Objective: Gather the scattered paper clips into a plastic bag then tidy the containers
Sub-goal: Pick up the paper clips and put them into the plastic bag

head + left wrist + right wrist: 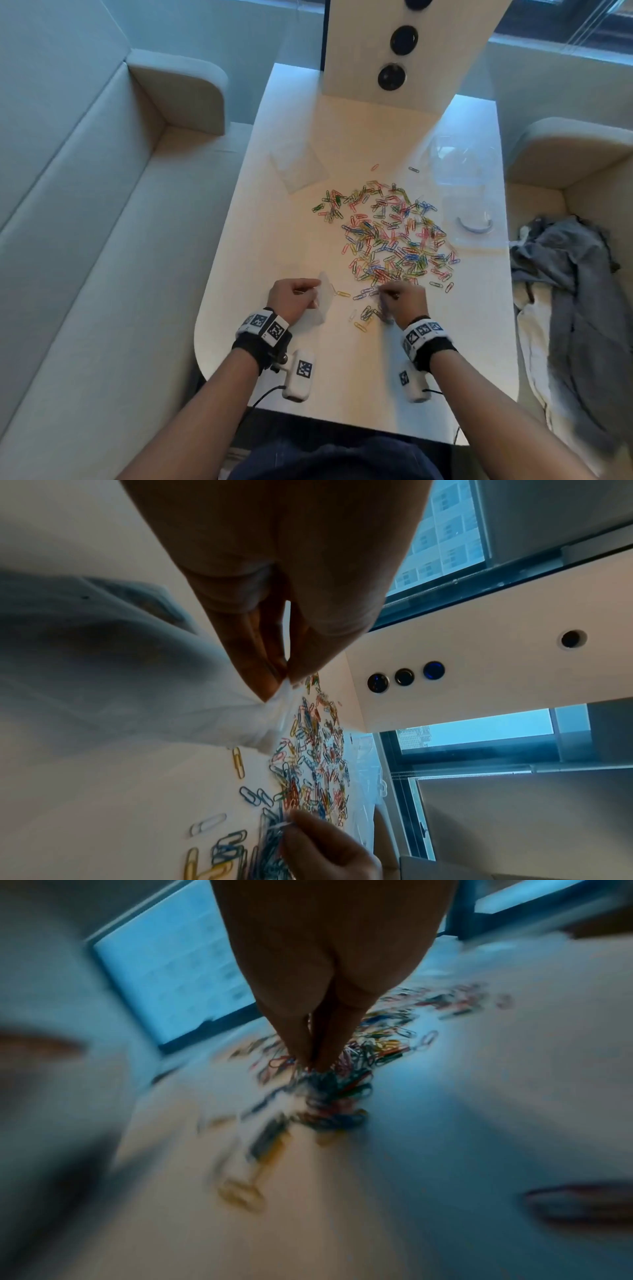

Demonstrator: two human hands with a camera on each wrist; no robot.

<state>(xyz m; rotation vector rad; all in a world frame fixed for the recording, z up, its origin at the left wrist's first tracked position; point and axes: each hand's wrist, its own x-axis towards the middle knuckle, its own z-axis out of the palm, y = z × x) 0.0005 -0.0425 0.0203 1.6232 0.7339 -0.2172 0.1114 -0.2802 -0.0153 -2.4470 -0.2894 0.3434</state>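
Observation:
Coloured paper clips [390,233] lie spread over the middle of the white table [260,212]. My left hand [294,296] pinches the rim of a small clear plastic bag [323,301] near the table's front; the left wrist view shows finger and thumb closed on the bag [270,718]. My right hand [400,298] is at the near edge of the pile, its fingers bunched on a clump of paper clips [329,1104]. That view is blurred. More clips [308,764] lie beyond the bag.
A flat clear bag [301,168] lies at the table's far left. Clear plastic containers [466,178] stand at the right edge. A grey cloth [565,291] lies on the right seat. A white panel with black round buttons [400,51] rises at the back.

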